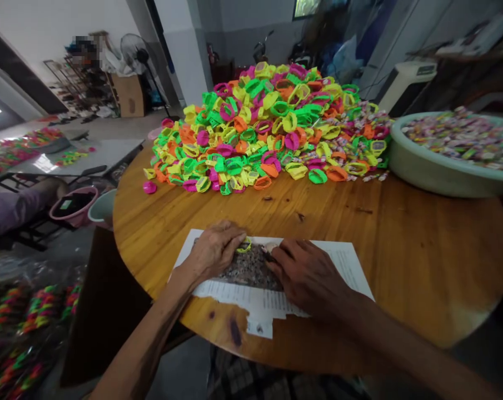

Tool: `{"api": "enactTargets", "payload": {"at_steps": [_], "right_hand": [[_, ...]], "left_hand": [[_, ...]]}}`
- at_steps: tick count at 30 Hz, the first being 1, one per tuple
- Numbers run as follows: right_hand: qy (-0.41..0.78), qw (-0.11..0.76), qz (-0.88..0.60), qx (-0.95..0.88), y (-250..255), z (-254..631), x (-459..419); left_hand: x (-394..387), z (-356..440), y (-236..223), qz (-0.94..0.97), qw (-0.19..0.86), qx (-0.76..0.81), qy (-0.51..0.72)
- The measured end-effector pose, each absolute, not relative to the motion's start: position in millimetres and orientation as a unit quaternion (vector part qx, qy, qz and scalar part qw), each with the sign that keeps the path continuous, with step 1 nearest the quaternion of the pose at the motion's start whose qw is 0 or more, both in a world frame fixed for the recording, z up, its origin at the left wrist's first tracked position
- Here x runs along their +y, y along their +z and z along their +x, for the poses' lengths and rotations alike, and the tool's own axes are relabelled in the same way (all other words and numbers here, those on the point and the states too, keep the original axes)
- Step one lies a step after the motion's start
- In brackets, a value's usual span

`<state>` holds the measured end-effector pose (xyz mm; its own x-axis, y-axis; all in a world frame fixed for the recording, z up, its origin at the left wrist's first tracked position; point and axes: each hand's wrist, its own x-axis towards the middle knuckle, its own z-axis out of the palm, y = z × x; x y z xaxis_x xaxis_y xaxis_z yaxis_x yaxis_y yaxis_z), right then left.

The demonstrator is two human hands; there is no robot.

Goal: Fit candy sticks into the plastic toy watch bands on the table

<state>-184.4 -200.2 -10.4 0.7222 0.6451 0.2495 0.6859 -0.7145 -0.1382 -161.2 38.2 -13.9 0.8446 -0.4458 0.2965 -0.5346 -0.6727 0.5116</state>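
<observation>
Working at the round wooden table [418, 266], near a heap of bright bands [251, 128], over white paper [351, 264]. Could skew the paper by pushing sideways. Angling both forearms inward, palms down: curling the right hand [309, 272] by a dark item [268, 255], too blurred to confirm any hold; pinching a yellow band [244, 250] above the speckled pad [251, 272] with the left hand's [213, 250] nearly closed fingers, droppable if pinched too lightly.

The tabletop [422, 250] is rounded, glossy, orange-brown wood with visible grain and dark knots. A large pile [255, 128] of green, yellow, orange and pink bands covers its far part, with small wrapped pieces [370, 118] mixed into the pile's right side. A round pale green basin [438, 182], full of similar pieces, stands just right of the pile. One pink piece [150, 187] lies at the pile's near left edge. Nearer than the pile, printed white paper [347, 255] with a torn near edge lies under a dark speckled slab [251, 268].
</observation>
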Motion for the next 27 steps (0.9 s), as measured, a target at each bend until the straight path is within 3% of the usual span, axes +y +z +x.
{"api": "enactTargets", "payload": {"at_steps": [4,10,17,27], "right_hand": [[-0.101,0.095,-0.926,-0.351,-10.4,-180.2,-189.8],[-0.119,0.254,-0.886,-0.369,-17.5,-177.4,-182.9],[-0.136,0.320,-0.859,-0.376,-20.8,-177.6,-175.3],[-0.115,0.182,-0.899,-0.381,-17.1,-179.9,-171.2]], "left_hand": [[38.7,-155.8,-15.7,0.908,0.296,-0.286,0.071],[39.4,-154.5,-19.1,0.900,0.303,-0.297,0.094],[38.1,-156.1,-18.3,0.913,0.282,-0.280,0.093],[36.7,-158.3,-18.3,0.913,0.292,-0.271,0.091]]}}
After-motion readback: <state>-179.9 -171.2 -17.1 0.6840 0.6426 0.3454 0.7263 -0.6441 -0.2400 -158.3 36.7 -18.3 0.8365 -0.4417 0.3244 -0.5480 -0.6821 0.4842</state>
